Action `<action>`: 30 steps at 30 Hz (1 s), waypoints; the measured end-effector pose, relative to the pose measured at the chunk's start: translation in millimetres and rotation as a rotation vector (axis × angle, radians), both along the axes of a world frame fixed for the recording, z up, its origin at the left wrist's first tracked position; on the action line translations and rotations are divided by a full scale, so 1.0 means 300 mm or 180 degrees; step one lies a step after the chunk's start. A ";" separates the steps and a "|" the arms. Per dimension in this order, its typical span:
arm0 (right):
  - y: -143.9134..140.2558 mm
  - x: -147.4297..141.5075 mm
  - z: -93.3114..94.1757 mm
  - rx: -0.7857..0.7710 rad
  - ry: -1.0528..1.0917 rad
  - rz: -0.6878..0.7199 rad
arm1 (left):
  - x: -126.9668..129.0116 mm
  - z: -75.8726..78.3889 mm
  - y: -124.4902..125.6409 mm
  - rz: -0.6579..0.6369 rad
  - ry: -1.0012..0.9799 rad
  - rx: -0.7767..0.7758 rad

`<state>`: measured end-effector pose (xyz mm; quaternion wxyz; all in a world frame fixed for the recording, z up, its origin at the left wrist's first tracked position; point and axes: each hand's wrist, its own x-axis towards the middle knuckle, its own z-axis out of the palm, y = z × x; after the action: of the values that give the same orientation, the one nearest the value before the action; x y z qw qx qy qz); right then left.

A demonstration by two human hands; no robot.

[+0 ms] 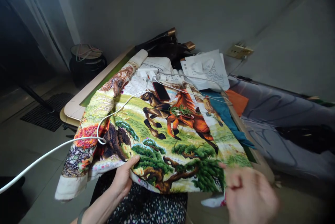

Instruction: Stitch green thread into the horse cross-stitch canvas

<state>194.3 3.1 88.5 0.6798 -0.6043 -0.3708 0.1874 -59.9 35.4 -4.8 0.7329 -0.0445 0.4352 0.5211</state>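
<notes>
- Gripping the near hem of the cross-stitch tapestry [167, 140], the left hand [123, 178] has its thumb on top of the cloth and its fingers tucked beneath
- Blurred by motion, the right hand [248, 196] hovers just past the tapestry's near right corner; its fingers look curled, but whether they pinch a needle or thread I cannot tell
- The tapestry, stitched with galloping horses and pine trees, lies spread over a narrow surface [78, 103] and spills off its near end toward the person's lap, its left edge bunched into a roll
- A red phone [161, 91] rests on the upper part of the cloth, with white charger blocks [146, 73] just beyond it
- A white cable [52, 150] crosses the rolled left edge and trails off to the lower left
- I judge the cloth soft and limp, light for its spread, with some stiffness where stitching is dense; it will sag and fold wherever unsupported
- Best hold is probably along the unstitched white border, both hands well apart, since one-handed pulling could drag the phone and cable
</notes>
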 end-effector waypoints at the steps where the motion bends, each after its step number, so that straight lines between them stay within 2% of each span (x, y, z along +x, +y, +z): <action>1: 0.019 -0.060 -0.027 -0.0163 -0.0006 0.0251 | 0.000 0.002 0.000 -0.0014 0.0009 0.0001; 3: 0.049 -0.178 -0.072 -0.0696 -0.0200 0.1093 | 0.000 0.006 0.001 -0.0052 0.0035 -0.0015; 5: 0.070 -0.280 -0.103 -0.1119 -0.0692 0.1948 | -0.001 0.007 0.001 -0.0111 0.0054 -0.0036; 7: 0.087 -0.350 -0.122 -0.1246 -0.1345 0.2367 | -0.003 0.005 0.001 -0.0162 0.0065 -0.0045; 11: 0.112 -0.404 -0.138 -0.1301 -0.2181 0.2409 | -0.006 -0.005 0.001 -0.0177 0.0013 -0.0018; 15: 0.121 -0.403 -0.143 -0.1389 -0.2326 0.2386 | -0.005 -0.014 -0.001 -0.0163 -0.0031 0.0006; 23: 0.123 -0.397 -0.153 -0.1235 -0.2482 0.2394 | -0.002 -0.015 0.000 -0.0122 -0.0031 0.0009; 30: 0.117 -0.416 -0.163 -0.1316 -0.3057 0.2273 | -0.005 -0.008 0.000 -0.0112 0.0013 0.0034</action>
<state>69.5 38.2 39.5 0.2023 -0.5789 -0.7695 0.1783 -61.2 35.3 -7.2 0.7413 -0.0319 0.4345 0.5105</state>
